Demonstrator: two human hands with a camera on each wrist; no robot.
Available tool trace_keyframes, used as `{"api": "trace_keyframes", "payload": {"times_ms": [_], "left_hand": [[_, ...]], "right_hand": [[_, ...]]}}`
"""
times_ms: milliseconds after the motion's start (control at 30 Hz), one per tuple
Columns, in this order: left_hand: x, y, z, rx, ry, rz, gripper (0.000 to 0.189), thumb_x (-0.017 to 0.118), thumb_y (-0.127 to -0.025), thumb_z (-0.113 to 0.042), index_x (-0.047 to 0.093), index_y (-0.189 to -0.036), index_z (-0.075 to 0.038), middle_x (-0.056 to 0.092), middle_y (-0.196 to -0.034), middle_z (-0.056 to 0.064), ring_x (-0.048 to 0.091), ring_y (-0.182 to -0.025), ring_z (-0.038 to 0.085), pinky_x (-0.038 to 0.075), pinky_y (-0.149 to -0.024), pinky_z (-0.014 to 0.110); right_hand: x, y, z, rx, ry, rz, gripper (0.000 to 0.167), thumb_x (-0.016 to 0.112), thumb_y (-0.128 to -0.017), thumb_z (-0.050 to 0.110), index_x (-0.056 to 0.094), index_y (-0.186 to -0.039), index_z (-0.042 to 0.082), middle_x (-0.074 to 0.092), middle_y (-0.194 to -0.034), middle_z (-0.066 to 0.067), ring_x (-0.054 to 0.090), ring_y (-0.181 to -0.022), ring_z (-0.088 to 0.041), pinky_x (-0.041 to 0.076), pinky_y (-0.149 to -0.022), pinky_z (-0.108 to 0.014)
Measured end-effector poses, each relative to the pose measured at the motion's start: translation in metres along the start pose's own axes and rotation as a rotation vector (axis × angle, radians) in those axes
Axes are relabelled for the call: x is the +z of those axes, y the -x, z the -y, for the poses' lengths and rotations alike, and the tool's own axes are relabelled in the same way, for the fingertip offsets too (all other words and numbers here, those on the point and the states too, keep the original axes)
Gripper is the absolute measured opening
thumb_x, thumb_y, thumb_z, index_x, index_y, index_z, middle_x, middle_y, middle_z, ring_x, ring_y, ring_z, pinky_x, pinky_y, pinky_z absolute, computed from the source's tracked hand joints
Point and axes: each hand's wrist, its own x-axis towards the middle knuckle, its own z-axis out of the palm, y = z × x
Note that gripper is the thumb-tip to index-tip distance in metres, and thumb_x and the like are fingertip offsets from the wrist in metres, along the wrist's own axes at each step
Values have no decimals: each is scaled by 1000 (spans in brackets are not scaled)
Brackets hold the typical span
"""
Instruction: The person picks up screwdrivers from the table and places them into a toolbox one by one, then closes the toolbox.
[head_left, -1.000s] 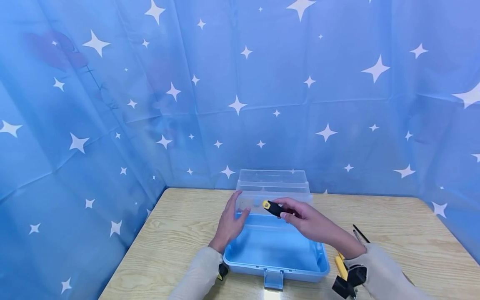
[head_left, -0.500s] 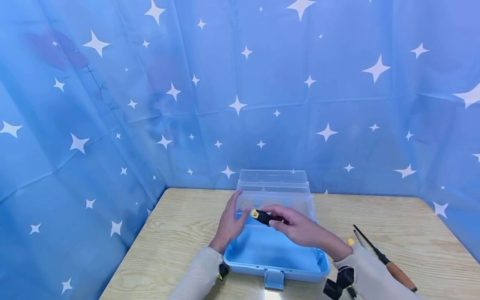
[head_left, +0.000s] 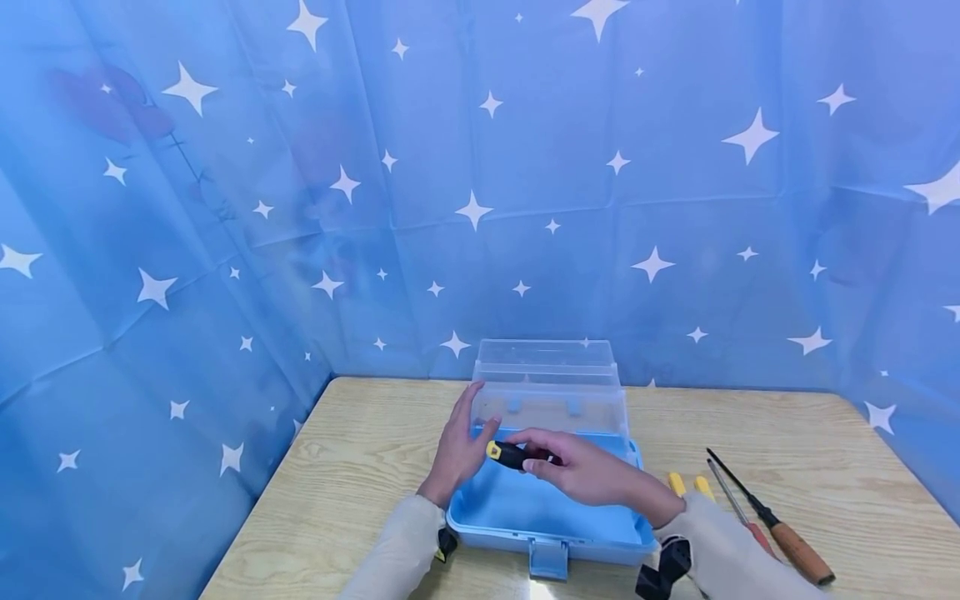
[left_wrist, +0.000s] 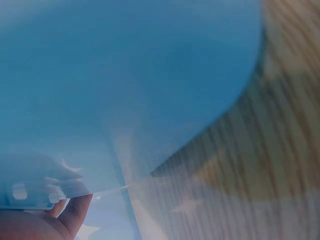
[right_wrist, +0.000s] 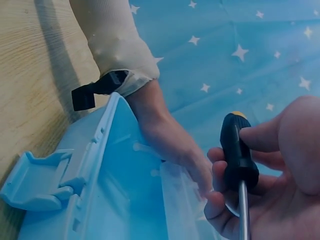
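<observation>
In the head view, a light blue toolbox (head_left: 540,500) stands at the table's front, its clear lid (head_left: 551,367) raised at the back. My left hand (head_left: 456,454) holds the lid's left edge, thumb on the inner side; its fingertips are partly hidden. My right hand (head_left: 585,471) is over the toolbox and pinches a screwdriver (head_left: 508,455) by its black handle with a yellow end. In the right wrist view, the metal shaft (right_wrist: 243,210) points down from the handle. Part of the left hand (left_wrist: 70,217) shows beside the clear plastic in the left wrist view.
On the wooden table (head_left: 360,433), right of the toolbox, lie a wooden-handled tool (head_left: 802,550), a thin metal tool with a red handle (head_left: 759,537) and two yellow handles (head_left: 677,483), partly behind the right sleeve. A blue starred curtain (head_left: 555,167) hangs behind.
My right hand has moved left and down, bringing the screwdriver lower over the toolbox. More tools at the right have come into sight. My left hand has stayed in place.
</observation>
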Motion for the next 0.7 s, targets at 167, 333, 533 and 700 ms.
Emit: {"api": "trace_keyframes", "payload": {"times_ms": [167,333,533,700], "left_hand": [[-1,1,0,9,15,6,62,50,-98,-57,25,-153,-42,28,-162,-3,36,-144,28,36,-112,60],[-2,1,-1,27,25,6,62,50,-99,-56,26,-153,-40,29,-161,-1,37,-144,30,37,-111,61],[-2,1,-2,21,16,10,61,51,-99,-51,26,-154,-39,30,-161,-2,39,-142,28,38,-111,59],[-3,0,-3,29,0,1,60,53,-100,-47,28,-154,-36,32,-160,-1,41,-141,28,38,-111,58]], "right_hand": [[4,-3,-3,10,6,25,35,48,-105,16,53,-140,16,63,-105,-1,57,-85,-16,48,-69,-27],[9,-6,-8,-1,18,47,34,49,-105,16,54,-138,19,63,-103,3,58,-85,-16,49,-70,-27],[14,-8,-15,-20,45,80,34,49,-105,17,55,-139,17,63,-102,3,57,-85,-12,50,-73,-26],[17,-9,-20,-6,45,108,34,51,-104,17,55,-138,16,64,-105,-5,56,-87,-11,49,-75,-26]]}}
